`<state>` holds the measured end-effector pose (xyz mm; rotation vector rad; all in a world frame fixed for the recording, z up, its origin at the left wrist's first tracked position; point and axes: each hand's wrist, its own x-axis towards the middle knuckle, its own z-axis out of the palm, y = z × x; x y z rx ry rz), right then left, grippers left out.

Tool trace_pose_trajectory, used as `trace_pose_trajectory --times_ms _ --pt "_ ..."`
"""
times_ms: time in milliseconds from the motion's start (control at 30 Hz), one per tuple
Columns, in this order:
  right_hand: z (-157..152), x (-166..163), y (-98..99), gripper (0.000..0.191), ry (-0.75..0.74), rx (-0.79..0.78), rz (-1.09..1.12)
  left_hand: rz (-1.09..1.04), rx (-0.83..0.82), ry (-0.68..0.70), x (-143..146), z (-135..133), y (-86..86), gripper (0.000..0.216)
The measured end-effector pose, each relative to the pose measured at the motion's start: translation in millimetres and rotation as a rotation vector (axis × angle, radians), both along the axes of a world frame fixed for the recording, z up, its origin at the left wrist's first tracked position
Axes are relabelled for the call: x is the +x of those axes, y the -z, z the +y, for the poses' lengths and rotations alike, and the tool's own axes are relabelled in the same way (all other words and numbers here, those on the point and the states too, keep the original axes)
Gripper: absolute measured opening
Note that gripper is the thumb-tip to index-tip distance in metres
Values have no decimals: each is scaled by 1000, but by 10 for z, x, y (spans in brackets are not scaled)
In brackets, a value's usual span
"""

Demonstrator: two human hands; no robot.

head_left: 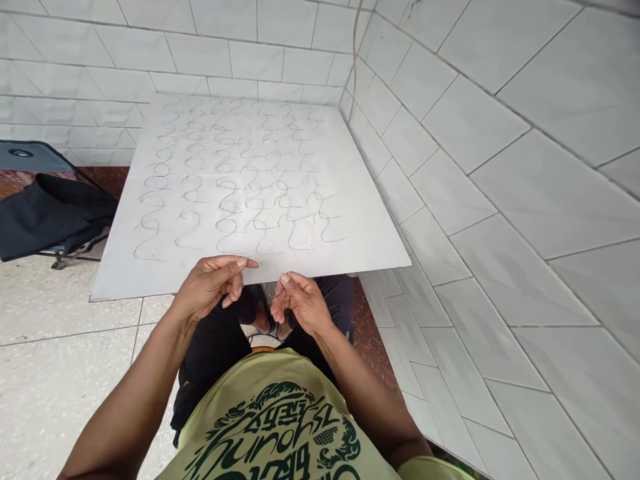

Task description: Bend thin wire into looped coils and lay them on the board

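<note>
Thin dark curved strands (257, 212), like bent wire or thread, lie in several columns on a white board (370, 243). Over the board's near edge, my left hand (215, 283) is closed, its thumb pressed against the outstretched index finger. My right hand (300, 300) sits a little to the right, thumb and index finger pinched together. A very fine, faint line shows in the gap between my hands, but what either hand holds is too small to make out. The lowest strands end just beyond my fingertips.
White tiled walls (500, 200) meet behind the board and run close along its right side. On the left stands a folding chair (45, 207) with dark cloth on it. My legs (215, 353) are under the board's near edge, above a speckled floor (60, 380).
</note>
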<state>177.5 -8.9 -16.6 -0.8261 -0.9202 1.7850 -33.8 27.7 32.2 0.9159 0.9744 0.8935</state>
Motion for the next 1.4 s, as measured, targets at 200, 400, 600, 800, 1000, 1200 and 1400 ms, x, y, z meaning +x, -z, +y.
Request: trace_pose_trajectory --times_ms 200,400,600,800,1000,1200,1400 --pt "41 -69 -79 42 91 11 37 52 -30 43 -86 50 -138 45" --pt "50 -136 -57 41 137 16 80 -33 -1 -64 10 -36 -94 45" --pt "16 -175 -8 43 99 -2 96 60 20 -103 -35 38 -56 40" --pt "2 -199 57 42 54 -19 90 129 -9 3 -195 202 -63 36" --pt "52 -245 -10 41 70 -23 85 168 56 26 -266 389 -137 32" --pt "88 -313 -71 41 146 17 136 172 65 -32 -180 348 -216 39" --pt "80 -328 -84 42 189 51 144 150 134 -128 -69 200 -152 51"
